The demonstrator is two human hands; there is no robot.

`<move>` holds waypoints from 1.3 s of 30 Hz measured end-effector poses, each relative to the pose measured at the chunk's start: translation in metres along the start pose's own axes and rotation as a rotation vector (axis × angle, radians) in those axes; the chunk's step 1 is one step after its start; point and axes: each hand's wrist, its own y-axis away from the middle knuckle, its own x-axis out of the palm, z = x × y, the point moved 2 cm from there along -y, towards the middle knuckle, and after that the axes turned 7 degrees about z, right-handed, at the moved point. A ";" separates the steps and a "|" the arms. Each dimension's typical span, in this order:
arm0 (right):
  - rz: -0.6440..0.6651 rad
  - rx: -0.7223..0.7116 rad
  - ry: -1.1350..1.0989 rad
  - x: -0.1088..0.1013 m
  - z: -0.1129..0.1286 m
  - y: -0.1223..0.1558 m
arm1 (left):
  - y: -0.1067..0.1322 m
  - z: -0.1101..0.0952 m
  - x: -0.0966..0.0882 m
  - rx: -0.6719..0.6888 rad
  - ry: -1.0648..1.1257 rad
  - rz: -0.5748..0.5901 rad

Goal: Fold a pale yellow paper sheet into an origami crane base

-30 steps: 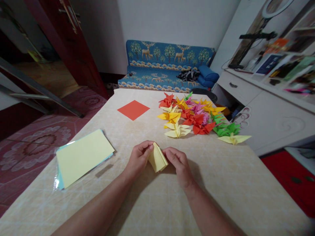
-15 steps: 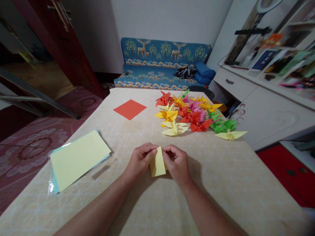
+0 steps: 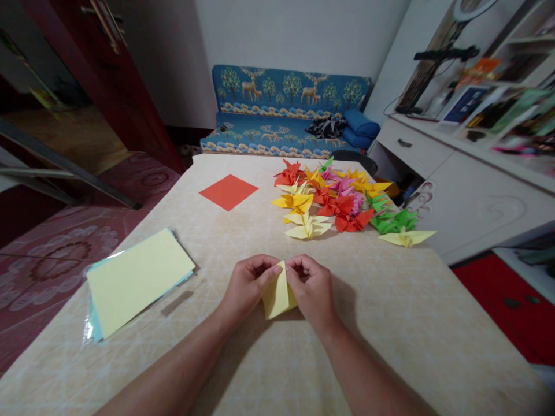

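Note:
Between my two hands is a pale yellow folded sheet of origami paper point(image 3: 277, 296), its creased faces hanging toward me. My left hand point(image 3: 251, 283) pinches its upper left edge between thumb and fingers. On the other side, my right hand point(image 3: 313, 284) grips the upper right edge, and its fingers cover part of the paper. Both hands are close together just above the table point(image 3: 277, 370). Beyond them lie several folded paper cranes, among them a pale yellow crane point(image 3: 307, 226) and a red crane point(image 3: 353, 221).
A red paper square point(image 3: 229, 192) lies flat at the far left of the table. To the left, a stack of pale yellow paper point(image 3: 141, 280) rests on a clear plastic sleeve. Behind the table stands a blue patterned sofa point(image 3: 269, 127); a white cabinet point(image 3: 472, 190) is at the right.
The paper's lower part has spread wider, with its central crease now showing and its lower edge slanted. My hands keep their pinch at the top and have barely moved.

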 end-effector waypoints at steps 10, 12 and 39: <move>0.085 0.030 -0.070 0.004 -0.003 0.002 | 0.000 0.005 -0.004 -0.053 0.081 -0.040; 0.085 0.000 -0.034 0.004 -0.002 0.002 | -0.001 0.006 -0.004 -0.062 0.080 -0.058; -0.035 0.128 -0.255 -0.003 -0.004 -0.002 | -0.001 -0.001 0.000 -0.118 0.149 -0.022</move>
